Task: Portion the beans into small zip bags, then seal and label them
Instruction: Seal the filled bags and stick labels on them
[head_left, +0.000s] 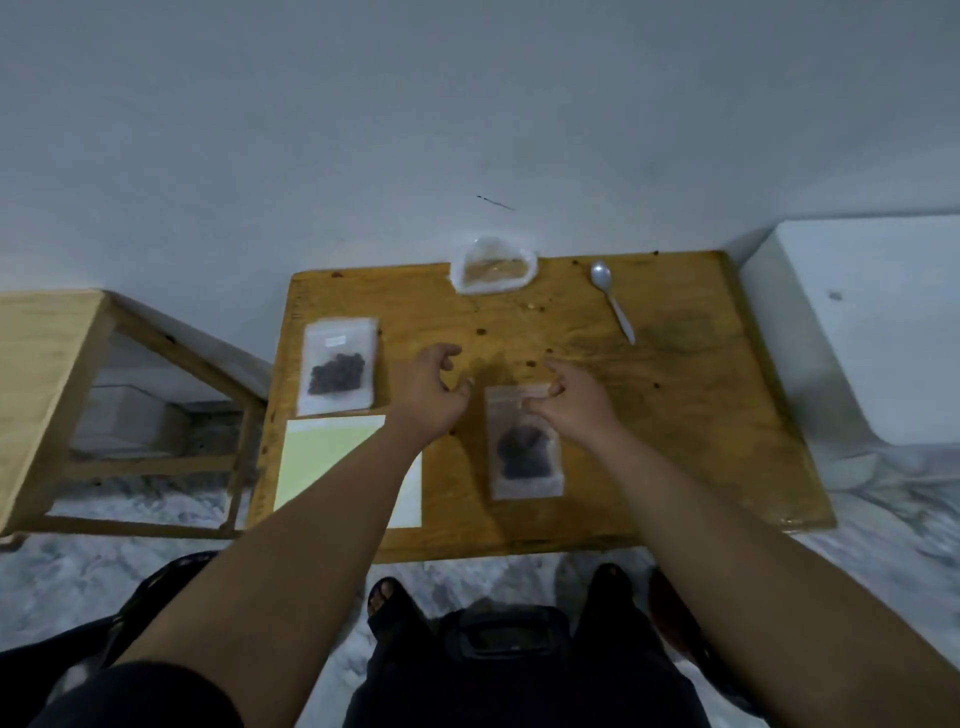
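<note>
small clear zip bag of dark beans (524, 447) flat mid wooden table (675, 415) | right grip (571, 408) curled at its zip strip, pinch or touch unclear | left grip (431, 389) loosely curled, empty, just beside | second clear bean bag (337, 371) far left, small white label (335, 340) unreadable

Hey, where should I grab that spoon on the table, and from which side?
Take the spoon by its handle, near the tip closest to you. It lies flat with the bowl pointing away and the thin handle angled back toward your right. Your right hand could come in from the near right side, probably pinching the handle's edges.
</note>
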